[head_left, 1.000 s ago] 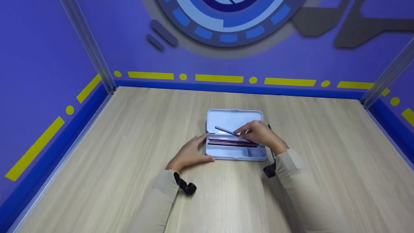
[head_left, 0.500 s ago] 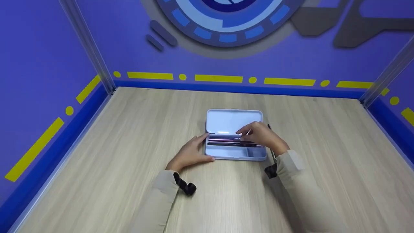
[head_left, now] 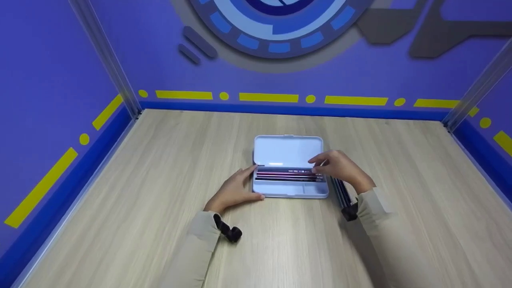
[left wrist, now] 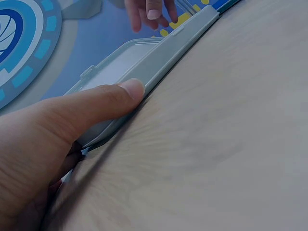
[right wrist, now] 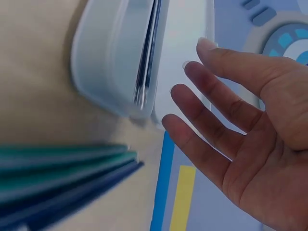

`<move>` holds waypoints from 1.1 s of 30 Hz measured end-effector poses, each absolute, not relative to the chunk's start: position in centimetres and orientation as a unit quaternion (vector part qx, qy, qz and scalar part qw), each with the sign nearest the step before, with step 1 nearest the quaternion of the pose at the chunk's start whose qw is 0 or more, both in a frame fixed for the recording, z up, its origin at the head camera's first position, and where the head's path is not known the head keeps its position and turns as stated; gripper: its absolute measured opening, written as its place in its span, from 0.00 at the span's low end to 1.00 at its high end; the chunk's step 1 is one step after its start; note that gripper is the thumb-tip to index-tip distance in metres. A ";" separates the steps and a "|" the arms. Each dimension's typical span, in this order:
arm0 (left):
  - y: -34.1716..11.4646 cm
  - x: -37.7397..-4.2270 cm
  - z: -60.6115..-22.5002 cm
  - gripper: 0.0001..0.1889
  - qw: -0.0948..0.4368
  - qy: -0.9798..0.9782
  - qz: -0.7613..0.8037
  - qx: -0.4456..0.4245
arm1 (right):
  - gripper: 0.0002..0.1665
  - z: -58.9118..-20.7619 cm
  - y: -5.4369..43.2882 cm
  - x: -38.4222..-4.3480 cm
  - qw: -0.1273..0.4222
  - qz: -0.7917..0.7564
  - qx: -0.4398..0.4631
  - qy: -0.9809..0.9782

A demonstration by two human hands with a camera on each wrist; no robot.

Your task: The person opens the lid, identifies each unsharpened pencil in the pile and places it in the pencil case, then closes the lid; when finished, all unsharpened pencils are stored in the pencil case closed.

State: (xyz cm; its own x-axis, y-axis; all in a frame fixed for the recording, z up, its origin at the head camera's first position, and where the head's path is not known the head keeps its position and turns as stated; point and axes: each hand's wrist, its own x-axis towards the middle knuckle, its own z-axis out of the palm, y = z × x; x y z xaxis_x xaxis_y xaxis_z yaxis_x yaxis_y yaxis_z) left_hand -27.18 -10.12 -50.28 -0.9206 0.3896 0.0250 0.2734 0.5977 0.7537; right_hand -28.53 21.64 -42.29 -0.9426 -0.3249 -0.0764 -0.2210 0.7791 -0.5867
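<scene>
A white pencil case lies with its lid folded back. Several dark and purple pencils lie side by side in its long rear compartment. My left hand holds the case at its left end, thumb on the front wall and fingers at the rear corner; the left wrist view shows the thumb against the case wall. Over the right end of the case hovers my right hand. In the right wrist view its fingers are spread and loosely bent around nothing.
On the table, right of the case, lies a row of pencils, partly under my right wrist. Green and blue ones show in the right wrist view. A blue wall rises behind the table.
My right hand has set a dark pencil down in the rear compartment, let it go and moved right, uncovering the pencils' right ends. My left hand has stayed on the case.
</scene>
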 end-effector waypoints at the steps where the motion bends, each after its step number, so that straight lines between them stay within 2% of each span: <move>1: -10.1 -27.2 -50.3 0.54 0.071 0.891 0.408 0.186 | 0.17 -42.3 22.0 -28.5 0.085 -0.299 -0.147 0.939; 11: -10.2 -27.2 -50.4 0.53 0.066 0.896 0.394 0.193 | 0.19 -42.8 25.0 -28.0 0.075 -0.293 -0.113 0.946; 33: -10.2 -27.2 -50.4 0.55 0.066 0.900 0.389 0.187 | 0.30 -44.1 28.3 -27.6 0.139 -0.284 -0.063 0.947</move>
State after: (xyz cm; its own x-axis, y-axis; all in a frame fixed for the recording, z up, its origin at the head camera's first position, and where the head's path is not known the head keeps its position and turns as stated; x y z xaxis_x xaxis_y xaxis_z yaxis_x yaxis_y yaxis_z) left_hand -27.21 -10.17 -50.40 -0.9214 0.3876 0.0276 0.2855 0.6272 0.7247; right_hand -27.55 28.30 -44.09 -0.9533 -0.1985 -0.2277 -0.0407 0.8313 -0.5544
